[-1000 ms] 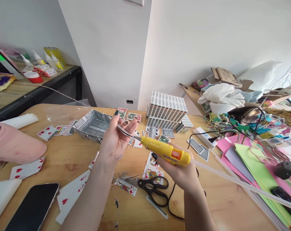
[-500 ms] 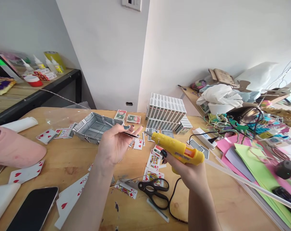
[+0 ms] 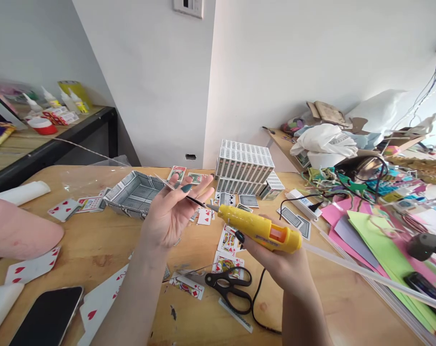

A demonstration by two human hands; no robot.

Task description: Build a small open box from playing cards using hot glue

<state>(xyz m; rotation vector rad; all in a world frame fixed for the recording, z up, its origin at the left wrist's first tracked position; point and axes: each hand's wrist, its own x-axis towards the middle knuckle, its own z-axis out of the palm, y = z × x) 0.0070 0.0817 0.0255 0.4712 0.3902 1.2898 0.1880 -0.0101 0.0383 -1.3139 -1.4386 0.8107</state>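
I count one yellow glue gun [image 3: 250, 225], one thin flat piece [image 3: 197, 202], one card-patterned tray [image 3: 126, 207], one pair of scissors [image 3: 223, 287] and one phone [image 3: 47, 317]; a tiered stack of card boxes [image 3: 244, 166] stands at the far side of the table [image 3: 95, 235], loose playing cards scattered about; my left hand [image 3: 169, 214] covers part of the tray's near corner; that hand, fingers loosely spread, pinches the piece beneath its thumb, above the table; my right hand [image 3: 279, 259] wraps the gun's handle, its nozzle at the piece's end (whether they touch, I cannot tell).
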